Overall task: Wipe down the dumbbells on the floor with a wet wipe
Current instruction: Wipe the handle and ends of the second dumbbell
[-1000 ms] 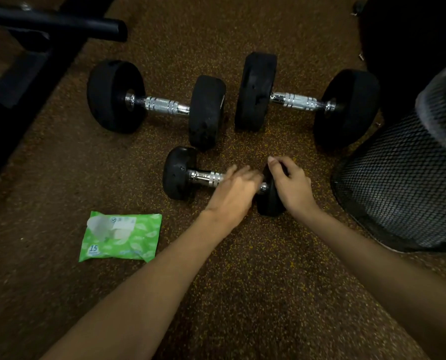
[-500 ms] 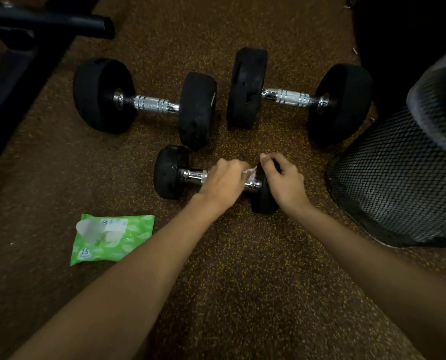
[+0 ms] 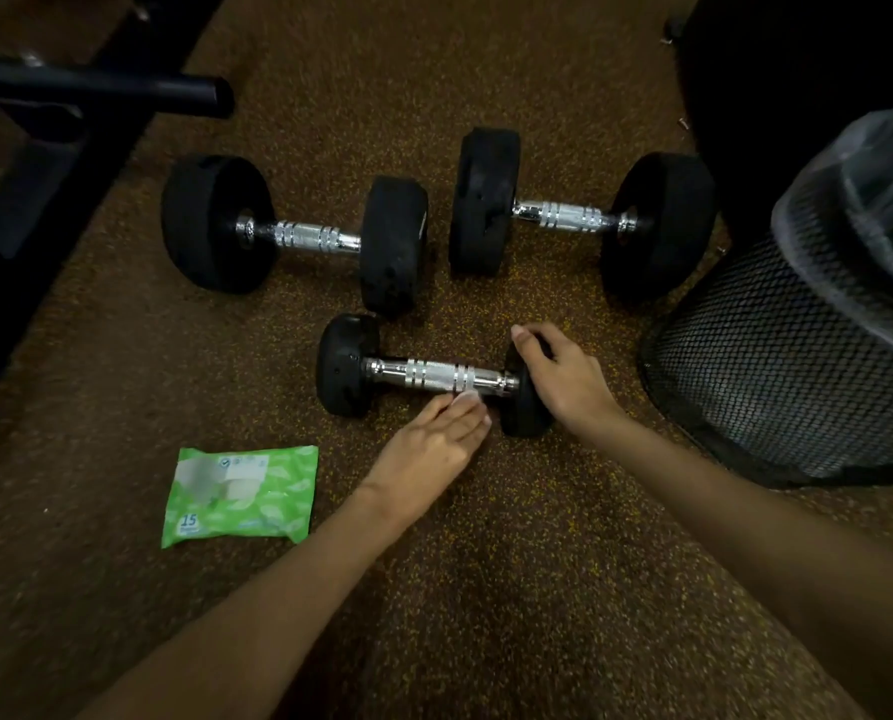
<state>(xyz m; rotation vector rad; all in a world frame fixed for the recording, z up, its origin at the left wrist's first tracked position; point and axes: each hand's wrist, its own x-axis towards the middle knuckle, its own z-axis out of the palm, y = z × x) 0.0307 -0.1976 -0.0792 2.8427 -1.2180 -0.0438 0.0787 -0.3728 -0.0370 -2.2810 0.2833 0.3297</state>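
Note:
A small dumbbell (image 3: 418,374) with black ends and a chrome handle lies on the speckled floor in front of me. My right hand (image 3: 558,376) grips its right end. My left hand (image 3: 434,439) sits just below the handle, its fingers pinching a white wet wipe (image 3: 466,398) against the chrome. Two larger dumbbells lie behind it, one on the left (image 3: 298,236) and one on the right (image 3: 579,215). A green pack of wet wipes (image 3: 241,496) lies on the floor to the left of my left forearm.
A black mesh bin (image 3: 782,371) with a plastic liner stands at the right, close to my right arm. A black equipment frame with a tube (image 3: 101,88) runs along the upper left. A dark object fills the upper right corner.
My left hand has slid off the top of the handle down to its near side, uncovering the chrome. My right hand stays on the right end.

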